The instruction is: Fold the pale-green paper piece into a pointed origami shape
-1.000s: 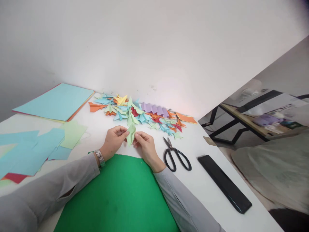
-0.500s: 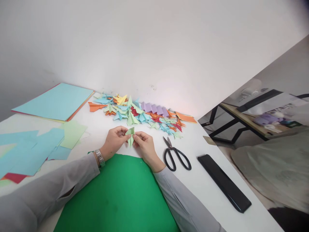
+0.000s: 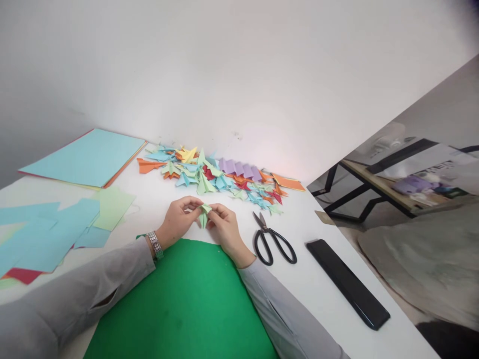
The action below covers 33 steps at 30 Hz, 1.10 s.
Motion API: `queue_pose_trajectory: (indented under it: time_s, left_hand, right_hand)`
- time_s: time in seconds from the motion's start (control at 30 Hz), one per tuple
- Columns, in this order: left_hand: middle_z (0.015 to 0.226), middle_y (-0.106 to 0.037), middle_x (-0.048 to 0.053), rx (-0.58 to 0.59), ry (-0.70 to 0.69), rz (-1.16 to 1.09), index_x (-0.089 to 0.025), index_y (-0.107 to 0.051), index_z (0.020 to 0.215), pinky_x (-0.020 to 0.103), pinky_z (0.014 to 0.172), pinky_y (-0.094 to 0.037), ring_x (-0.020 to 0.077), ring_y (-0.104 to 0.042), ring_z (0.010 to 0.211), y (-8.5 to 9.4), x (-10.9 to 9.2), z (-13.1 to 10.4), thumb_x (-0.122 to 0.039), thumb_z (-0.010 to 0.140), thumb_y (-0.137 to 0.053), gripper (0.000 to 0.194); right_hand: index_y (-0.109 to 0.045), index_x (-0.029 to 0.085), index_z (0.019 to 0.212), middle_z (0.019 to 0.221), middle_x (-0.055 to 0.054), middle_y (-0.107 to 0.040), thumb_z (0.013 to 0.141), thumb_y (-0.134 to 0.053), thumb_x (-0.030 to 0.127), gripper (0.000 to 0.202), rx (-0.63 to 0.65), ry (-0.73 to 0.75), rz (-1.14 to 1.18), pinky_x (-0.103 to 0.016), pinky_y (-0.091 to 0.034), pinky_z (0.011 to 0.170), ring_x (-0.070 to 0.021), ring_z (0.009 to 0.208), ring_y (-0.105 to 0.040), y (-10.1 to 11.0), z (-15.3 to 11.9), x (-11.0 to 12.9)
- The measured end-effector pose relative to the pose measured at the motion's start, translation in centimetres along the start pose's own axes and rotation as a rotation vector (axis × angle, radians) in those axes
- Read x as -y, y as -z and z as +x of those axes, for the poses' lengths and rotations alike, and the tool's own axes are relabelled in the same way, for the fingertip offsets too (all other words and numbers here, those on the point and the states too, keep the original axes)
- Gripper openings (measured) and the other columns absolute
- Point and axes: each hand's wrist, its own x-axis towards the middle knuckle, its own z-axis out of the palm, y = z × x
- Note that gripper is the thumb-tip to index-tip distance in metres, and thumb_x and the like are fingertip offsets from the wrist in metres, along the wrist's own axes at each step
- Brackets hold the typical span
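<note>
A small folded light-green paper (image 3: pixel 204 216) is pinched between my two hands, just beyond the far edge of a green mat (image 3: pixel 183 299). My left hand (image 3: pixel 180 219), with a metal-banded watch at the wrist, grips its left side with thumb and fingers. On the other side my right hand (image 3: pixel 225 225) closes thumb and fingertips on the paper's right edge. Behind the hands spreads a pile of folded paper planes (image 3: pixel 204 172) in blue, green, orange, red and yellow, with a pleated purple paper (image 3: pixel 239 168) among them.
Black-handled scissors (image 3: pixel 267 237) lie right of my right hand, blades pointing away. Farther right is a long black object (image 3: pixel 348 283). Loose blue sheets (image 3: pixel 56 234) and a stack of large coloured paper (image 3: pixel 86 157) lie left. A wall rises behind the table.
The upper part of the light-green paper now looks more folded down and lower between my fingers. My hands have barely shifted.
</note>
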Motion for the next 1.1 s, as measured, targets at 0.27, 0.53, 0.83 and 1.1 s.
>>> queue_pose_trajectory:
  time_s: [0.27, 0.53, 0.83, 1.1]
  left_hand:
    - [0.087, -0.066, 0.006, 0.078, -0.432, 0.281, -0.022, -0.074, 0.088, 0.025, 0.064, -0.053, 0.0155, -0.062, 0.079, 0.33, 0.23, -0.11, -0.010, 0.075, -0.056, 0.024]
    - [0.078, -0.067, 0.004, 0.061, -0.491, 0.318, -0.021, -0.074, 0.081, 0.027, 0.066, -0.051, 0.0158, -0.063, 0.073, 0.47, 0.44, -0.18, -0.008, 0.076, -0.055, 0.023]
    - [0.074, -0.068, 0.004, 0.047, -0.284, 0.226, -0.021, -0.074, 0.072, 0.026, 0.061, -0.050, 0.0159, -0.063, 0.069, 0.62, 0.36, 0.24, -0.011, 0.069, -0.064, 0.015]
    - [0.071, -0.069, 0.002, -0.018, -0.227, 0.143, -0.019, -0.073, 0.068, 0.023, 0.056, -0.050, 0.0133, -0.061, 0.063, 0.45, 0.46, 0.40, -0.015, 0.067, -0.065, 0.009]
  right_hand:
    - [-0.067, 0.019, 0.071, 0.055, 0.005, -0.055, 0.065, -0.058, 0.024, 0.012, -0.025, 0.108, -0.094, -0.025, -0.034, 0.053, -0.0116, 0.052, -0.044, 0.08, -0.26, -0.33]
    - [-0.068, 0.020, 0.073, 0.058, 0.003, -0.059, 0.066, -0.060, 0.025, 0.012, 0.027, 0.093, -0.093, -0.027, -0.035, 0.056, -0.0140, 0.056, -0.046, 0.10, -0.39, -0.33]
    - [-0.068, 0.019, 0.068, 0.057, 0.003, -0.058, 0.064, -0.062, 0.025, 0.009, 0.030, 0.044, -0.078, -0.027, -0.034, 0.054, -0.0130, 0.053, -0.045, 0.06, -0.47, -0.02]
    - [-0.068, 0.018, 0.063, 0.053, 0.004, -0.057, 0.057, -0.061, 0.024, 0.011, -0.010, -0.023, -0.006, -0.025, -0.032, 0.051, -0.0119, 0.051, -0.043, -0.01, -0.17, 0.09]
